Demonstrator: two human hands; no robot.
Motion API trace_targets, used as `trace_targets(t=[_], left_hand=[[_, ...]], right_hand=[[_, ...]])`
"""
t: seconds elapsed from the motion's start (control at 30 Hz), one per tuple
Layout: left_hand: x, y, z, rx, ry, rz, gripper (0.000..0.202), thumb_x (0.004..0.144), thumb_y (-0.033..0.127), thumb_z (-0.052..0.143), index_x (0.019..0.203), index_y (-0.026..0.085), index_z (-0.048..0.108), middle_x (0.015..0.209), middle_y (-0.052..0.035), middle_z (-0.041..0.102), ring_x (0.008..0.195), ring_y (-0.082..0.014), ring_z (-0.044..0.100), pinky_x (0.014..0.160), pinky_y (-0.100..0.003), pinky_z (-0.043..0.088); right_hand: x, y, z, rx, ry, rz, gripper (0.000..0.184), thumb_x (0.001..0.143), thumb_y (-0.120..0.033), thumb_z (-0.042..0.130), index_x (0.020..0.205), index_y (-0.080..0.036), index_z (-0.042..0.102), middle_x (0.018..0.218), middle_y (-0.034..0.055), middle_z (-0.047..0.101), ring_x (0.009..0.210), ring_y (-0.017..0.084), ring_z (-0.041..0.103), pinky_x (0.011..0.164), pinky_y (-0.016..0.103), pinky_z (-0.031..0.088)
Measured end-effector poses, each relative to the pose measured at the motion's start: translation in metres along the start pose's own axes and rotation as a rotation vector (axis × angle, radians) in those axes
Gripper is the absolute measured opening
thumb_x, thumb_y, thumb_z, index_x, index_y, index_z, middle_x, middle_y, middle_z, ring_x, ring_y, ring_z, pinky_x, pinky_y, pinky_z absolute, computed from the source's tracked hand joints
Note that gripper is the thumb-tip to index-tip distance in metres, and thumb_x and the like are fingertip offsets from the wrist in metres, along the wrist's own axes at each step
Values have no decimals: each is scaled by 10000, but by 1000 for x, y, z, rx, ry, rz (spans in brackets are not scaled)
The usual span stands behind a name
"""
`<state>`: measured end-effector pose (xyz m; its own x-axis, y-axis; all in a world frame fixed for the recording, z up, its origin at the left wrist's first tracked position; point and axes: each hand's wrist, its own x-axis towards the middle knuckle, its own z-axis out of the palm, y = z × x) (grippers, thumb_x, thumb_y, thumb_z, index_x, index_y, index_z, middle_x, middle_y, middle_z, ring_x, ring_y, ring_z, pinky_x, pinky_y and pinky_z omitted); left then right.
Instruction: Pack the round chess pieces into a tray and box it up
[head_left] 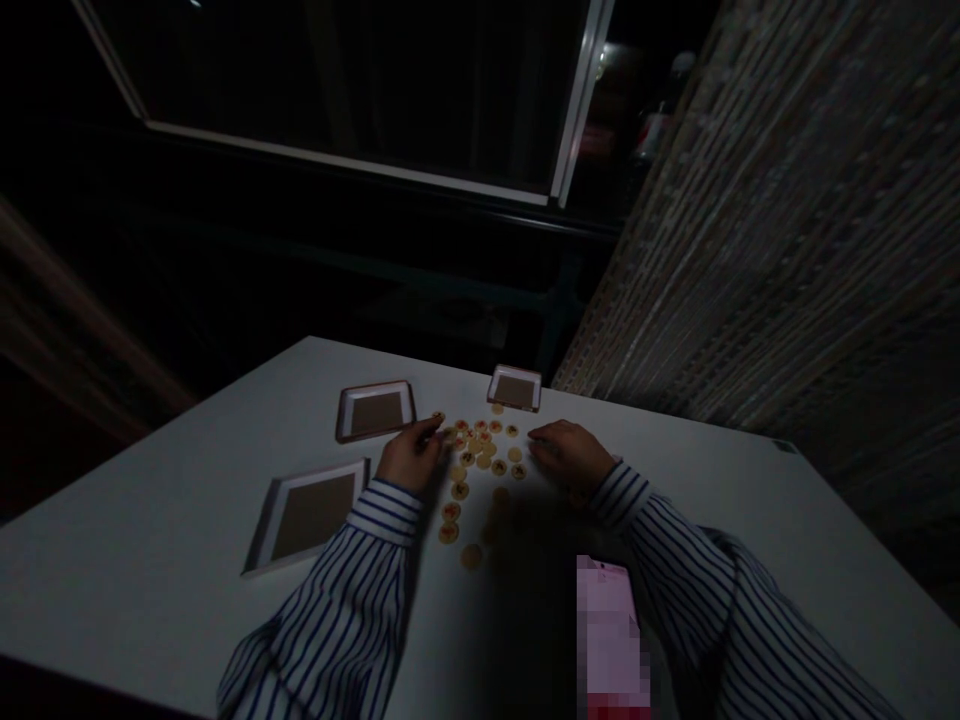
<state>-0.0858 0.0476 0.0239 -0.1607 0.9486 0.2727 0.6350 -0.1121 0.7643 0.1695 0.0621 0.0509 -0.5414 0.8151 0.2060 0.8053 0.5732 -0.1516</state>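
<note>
Several round yellow game pieces [480,455] with red and dark marks lie scattered on a white table [187,560]. My left hand [411,455] rests at the left edge of the pile, its fingers pinched on one of the yellow pieces [438,420]. My right hand [571,455] lies palm down at the right edge of the pile, fingers curled toward the pieces; whether it holds one is hidden. Both arms wear blue-and-white striped sleeves.
Three shallow white-rimmed trays stand around the pile: one [375,410] behind my left hand, a small one [514,388] at the far edge, a larger one [307,515] at the near left. A brick wall [787,220] rises at the right. The room is dark.
</note>
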Motion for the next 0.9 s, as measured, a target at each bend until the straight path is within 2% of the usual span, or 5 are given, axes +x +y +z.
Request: trace_targets(t=[0.1,0.27,0.47,0.63,0.9], left_hand=[[9,-1,5,75,-58,46,356,762,265,418,1039,135,600,1058,-97,642,989,-207,587,892,-340,439],[23,-1,17,181,-131,90,370,797,210,358,1090,122,566,1066,-117,635,1006,-214,579,900,-341,426],[33,-7,25,204,-187,71,381,813,174,340,1149,130,514,1052,-116,638,970,-200,596,863,-320,442],[35,-9,26,205,-225,64,413,793,113,344,1186,89,470,1088,-139,619,1006,-190,577,867,-302,437],[40,-17,33,203,-244,68,423,788,93,342,1195,94,458,1100,-130,615,1025,-174,567,880,-280,423]], right_hand=[[22,-11,5,-27,-30,-17,302,822,-283,438,1042,-171,611,1043,58,642,977,186,557,859,299,397],[57,-29,15,-93,-150,-26,292,830,-303,417,1004,-188,622,1003,65,648,954,182,565,849,285,373],[89,-42,31,-129,-163,-2,281,814,-329,437,937,-184,644,973,85,648,972,202,551,828,299,371],[105,-50,41,-159,-169,47,335,813,-386,418,943,-179,648,978,113,639,957,226,553,782,322,389],[115,-57,49,-176,-189,60,361,813,-399,403,913,-165,659,961,123,647,945,235,560,791,334,381]])
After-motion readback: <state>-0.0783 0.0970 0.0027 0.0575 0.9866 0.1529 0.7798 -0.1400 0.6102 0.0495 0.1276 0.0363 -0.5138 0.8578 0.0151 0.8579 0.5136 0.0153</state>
